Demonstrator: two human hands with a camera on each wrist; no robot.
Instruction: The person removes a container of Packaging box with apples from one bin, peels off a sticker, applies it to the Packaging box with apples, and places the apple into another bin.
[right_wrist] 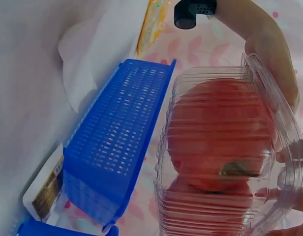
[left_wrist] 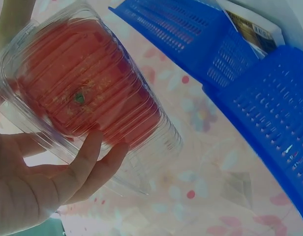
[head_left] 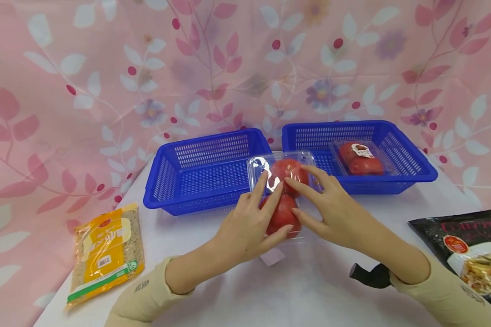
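A clear plastic box of round red fruit (head_left: 287, 213) is in both hands, in front of the baskets. My left hand (head_left: 245, 225) holds its near left side, fingers spread over the clear top and thumb at the near edge. My right hand (head_left: 331, 209) holds the right side, fingertips on the plastic over the fruit. In the left wrist view, the ridged base of the box (left_wrist: 87, 83) faces the camera, with bent fingers (left_wrist: 82, 172) along the rim. A dark stem (right_wrist: 233, 168) shows through the plastic in the right wrist view.
Two blue baskets (head_left: 155, 184) (head_left: 427, 175) stand at the back; the right one contains another box of red fruit (head_left: 362, 159). A yellow grain bag (head_left: 106, 250) lies left, a black food packet (head_left: 470, 236) right. A white slip (head_left: 272, 257) lies on the table.
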